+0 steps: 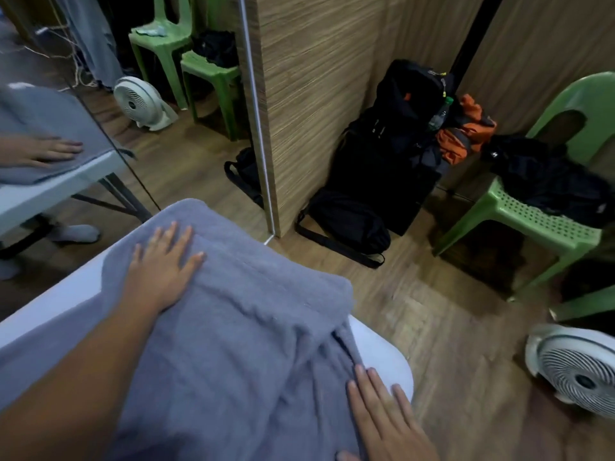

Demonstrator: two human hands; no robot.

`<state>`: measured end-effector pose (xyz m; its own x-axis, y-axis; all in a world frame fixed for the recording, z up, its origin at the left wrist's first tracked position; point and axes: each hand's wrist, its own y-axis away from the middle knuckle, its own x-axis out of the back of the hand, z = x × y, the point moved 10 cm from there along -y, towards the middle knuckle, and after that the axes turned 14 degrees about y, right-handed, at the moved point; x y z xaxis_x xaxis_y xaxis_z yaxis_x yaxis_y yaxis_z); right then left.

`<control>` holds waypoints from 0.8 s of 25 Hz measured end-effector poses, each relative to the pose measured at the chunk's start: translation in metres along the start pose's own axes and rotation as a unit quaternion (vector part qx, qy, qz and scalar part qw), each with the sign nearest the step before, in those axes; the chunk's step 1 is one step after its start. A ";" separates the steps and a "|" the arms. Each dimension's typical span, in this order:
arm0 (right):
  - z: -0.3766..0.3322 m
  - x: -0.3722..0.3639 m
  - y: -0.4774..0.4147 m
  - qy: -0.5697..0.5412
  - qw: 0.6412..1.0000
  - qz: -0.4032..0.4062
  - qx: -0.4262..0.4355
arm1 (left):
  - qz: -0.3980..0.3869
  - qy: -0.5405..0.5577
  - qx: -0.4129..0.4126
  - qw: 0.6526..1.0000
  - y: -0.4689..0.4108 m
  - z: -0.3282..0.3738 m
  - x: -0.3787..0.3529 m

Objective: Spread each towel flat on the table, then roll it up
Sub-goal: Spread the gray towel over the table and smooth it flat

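Grey towel (pixel 239 327) lies on the white table (pixel 382 357), rumpled and creased between the hands. Left hand (pixel 163 264) is flat on its far end, fingers straight and spread, gripping nothing. Right hand (pixel 382 414) lies flat on the towel's right edge by the table's rounded corner, fingers straight, fingertips at a fold. Green chair (pixel 532 221) at right carries a black bundle (pixel 545 181). Fan (pixel 575 371) sits on the floor.

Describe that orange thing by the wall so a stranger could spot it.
Find the wood-grain wall panel. Black bags are heaped at its foot; the orange bundle sits at their right edge, near the green chair. The bags around it are black.
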<state>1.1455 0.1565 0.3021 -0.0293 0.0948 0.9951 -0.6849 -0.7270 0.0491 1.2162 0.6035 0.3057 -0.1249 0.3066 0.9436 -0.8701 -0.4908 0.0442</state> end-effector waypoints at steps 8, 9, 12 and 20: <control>0.083 0.020 0.035 -0.014 0.991 0.002 -0.136 | 0.039 0.006 0.143 0.989 -0.032 -0.028 0.026; 0.093 0.028 0.031 -0.044 0.987 0.002 -0.157 | 0.061 0.015 0.124 0.990 -0.027 -0.007 0.030; 0.096 0.053 -0.008 -0.080 0.983 0.011 -0.164 | 0.050 0.048 -0.054 0.996 0.013 0.103 0.013; -0.024 0.035 -0.101 -0.030 0.999 0.004 0.029 | -0.071 0.012 -0.168 0.983 0.054 0.135 -0.041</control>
<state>1.1960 0.2496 0.3301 0.0109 0.0498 0.9987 -0.6416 -0.7657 0.0452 1.2390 0.4541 0.3137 0.0017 0.3735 0.9276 -0.9874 -0.1464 0.0607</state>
